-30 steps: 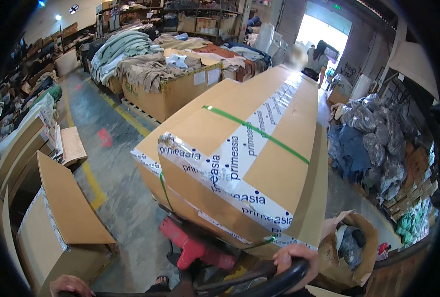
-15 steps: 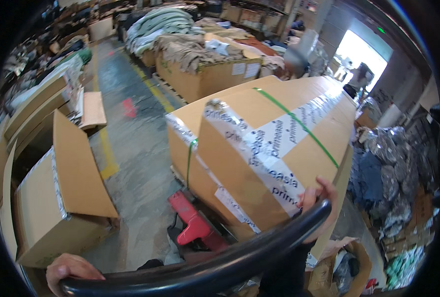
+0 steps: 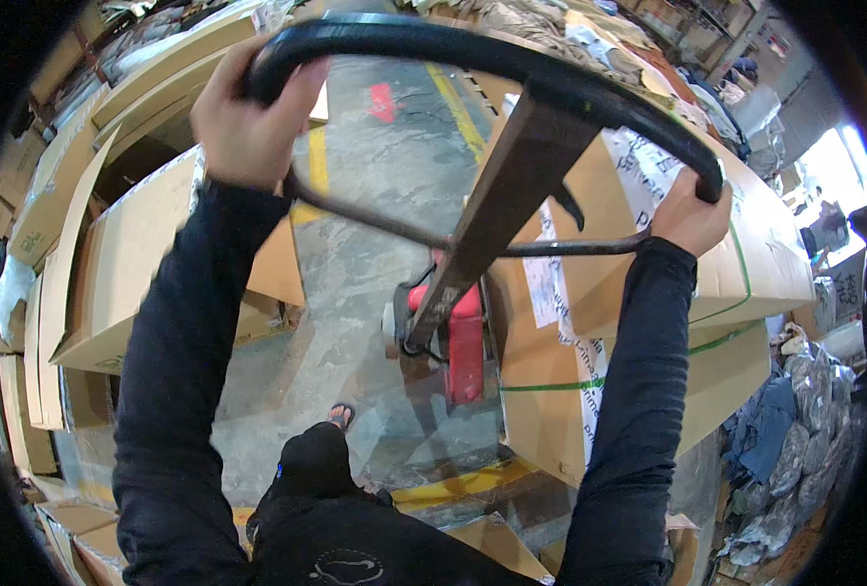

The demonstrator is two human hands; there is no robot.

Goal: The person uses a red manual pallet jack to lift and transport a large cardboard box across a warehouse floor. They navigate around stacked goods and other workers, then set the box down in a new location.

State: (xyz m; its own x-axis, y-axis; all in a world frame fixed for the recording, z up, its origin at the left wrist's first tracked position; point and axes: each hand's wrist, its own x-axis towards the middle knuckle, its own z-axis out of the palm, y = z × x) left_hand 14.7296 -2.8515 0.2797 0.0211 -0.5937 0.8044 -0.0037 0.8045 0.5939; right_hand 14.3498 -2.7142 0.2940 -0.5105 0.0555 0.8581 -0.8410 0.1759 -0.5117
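Observation:
Both my hands grip the black loop handle of a pallet jack. My left hand is wrapped round the handle's left end. On its right end, my right hand has its fingers closed. A dark steel shaft slopes from the handle down to the red base on the floor. To the right of the base stands a large brown carton with printed white tape and a green strap. The handle and my right arm hide part of it. Whether the forks are under the carton cannot be seen.
Open cartons line the left side. Grey concrete floor with yellow lines runs between them and the large carton. Plastic-wrapped bundles are piled at the right. Fabric heaps lie at the back. My sandalled foot stands behind the base.
The handle has gone from low in the picture to the top, with my arms stretched forward. My right hand's fingers, partly raised before, now close round it. The view has tilted down.

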